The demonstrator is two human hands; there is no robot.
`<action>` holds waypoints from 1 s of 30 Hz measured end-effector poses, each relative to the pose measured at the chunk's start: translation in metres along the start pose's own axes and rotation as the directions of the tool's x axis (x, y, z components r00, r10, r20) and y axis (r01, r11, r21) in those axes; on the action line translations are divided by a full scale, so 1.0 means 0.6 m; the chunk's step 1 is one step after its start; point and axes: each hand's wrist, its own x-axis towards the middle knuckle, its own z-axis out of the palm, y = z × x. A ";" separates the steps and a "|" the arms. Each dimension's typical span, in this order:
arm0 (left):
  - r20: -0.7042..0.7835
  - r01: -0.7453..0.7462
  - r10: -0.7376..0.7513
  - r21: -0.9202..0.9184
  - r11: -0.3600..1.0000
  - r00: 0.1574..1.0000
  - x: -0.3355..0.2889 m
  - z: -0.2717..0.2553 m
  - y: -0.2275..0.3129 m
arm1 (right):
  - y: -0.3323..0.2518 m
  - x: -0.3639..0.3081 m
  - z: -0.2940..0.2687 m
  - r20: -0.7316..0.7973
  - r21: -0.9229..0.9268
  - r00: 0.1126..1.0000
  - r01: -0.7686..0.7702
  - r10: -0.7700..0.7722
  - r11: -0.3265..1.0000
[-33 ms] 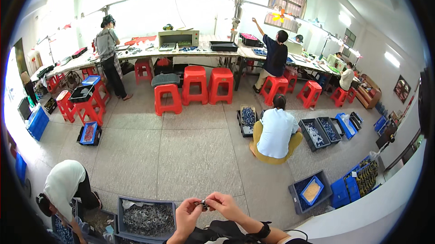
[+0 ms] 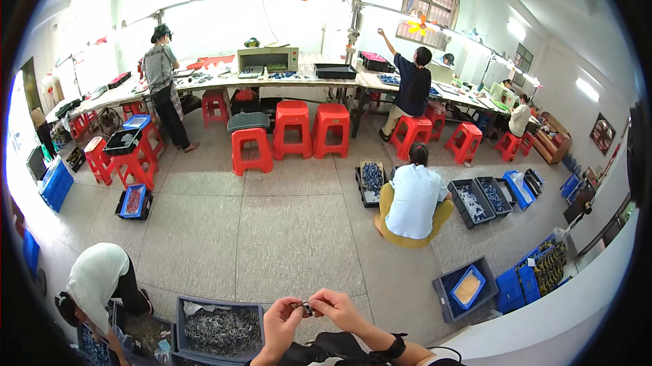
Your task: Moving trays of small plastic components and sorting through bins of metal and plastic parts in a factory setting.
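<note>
My left hand (image 2: 280, 322) and my right hand (image 2: 335, 308) meet at the lower middle of the view. Between their pinched fingertips is a small dark metal part (image 2: 307, 308), too small and too covered by fingers to tell its kind. Both hands are closed on it, one from each side. Just left of my left hand stands a grey bin (image 2: 179, 322) heaped with many small silvery metal pieces (image 2: 223, 330). A black band (image 2: 394, 345) circles my right wrist.
At lower left a person (image 2: 98, 277) bends over bins. Another person (image 2: 413, 196) squats ahead among parts bins (image 2: 468, 196). A dark bin with a blue tray (image 2: 468, 286) stands at right. Red stools (image 2: 292, 128) line a long worktable (image 2: 312, 82), where others work.
The small metal part shows less shine between my fingertips, as if turned a little. My hands stay in the same place.
</note>
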 end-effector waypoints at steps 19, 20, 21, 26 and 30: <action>-0.055 0.054 -0.059 -0.084 0.995 0.997 0.018 -0.040 0.040 | -0.007 0.027 0.050 -0.199 0.022 0.980 0.033 -0.028 0.999; -0.030 0.060 -0.063 -0.099 0.993 0.998 0.024 -0.040 0.037 | -0.007 0.027 0.049 -0.228 0.086 0.974 0.019 0.001 0.996; -0.002 0.071 -0.072 -0.153 0.986 0.997 0.026 -0.038 0.043 | -0.011 0.027 0.046 -0.240 0.092 0.971 0.018 0.005 0.996; 0.106 0.112 -0.089 -0.243 0.964 0.990 0.031 -0.042 0.033 | -0.013 0.029 0.045 -0.231 0.144 0.973 0.024 0.010 0.989; 0.113 0.131 -0.106 -0.245 0.961 0.988 0.026 -0.053 0.023 | -0.007 0.034 0.052 -0.208 0.112 0.978 0.046 -0.022 0.993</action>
